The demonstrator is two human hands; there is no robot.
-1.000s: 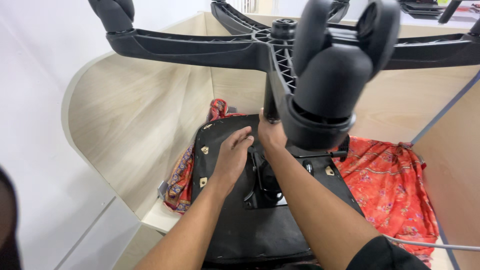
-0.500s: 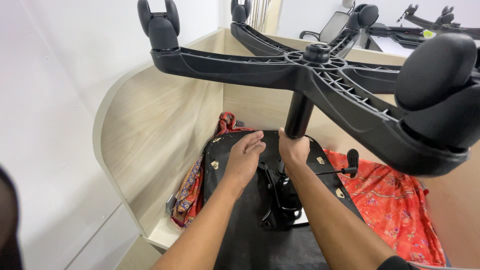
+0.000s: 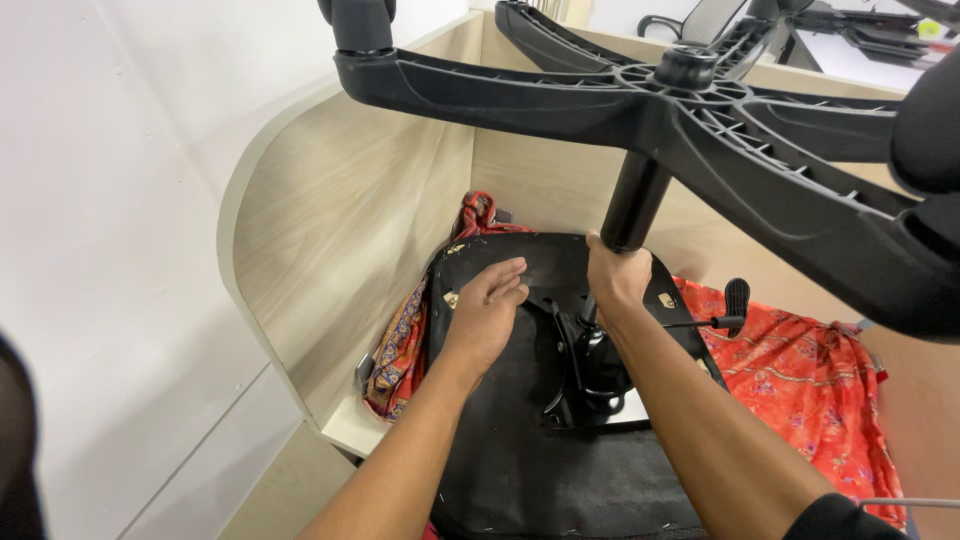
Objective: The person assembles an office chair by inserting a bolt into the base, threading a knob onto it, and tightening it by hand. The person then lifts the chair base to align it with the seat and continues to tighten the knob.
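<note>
An upturned black office chair seat [image 3: 520, 440] lies on a desk, its underside facing up. My left hand [image 3: 487, 310] rests flat on that underside, fingers together and pointing away. My right hand [image 3: 615, 275] is wrapped around the black gas-lift column [image 3: 635, 200] near its lower end, just above the seat mechanism [image 3: 590, 375]. The black star base [image 3: 690, 95] with its castors spreads out above my hands. A castor [image 3: 360, 20] shows at the top left.
A red patterned cloth [image 3: 810, 370] lies under the seat on the light wooden desk [image 3: 350, 425]. Wooden partition walls [image 3: 340, 220] close the desk corner. A black adjustment lever [image 3: 735, 300] sticks out right. Other chairs stand beyond the partition.
The view has swung so the star base now sits higher and to the right. My left hand has flattened on the seat; my right hand stays around the column.
</note>
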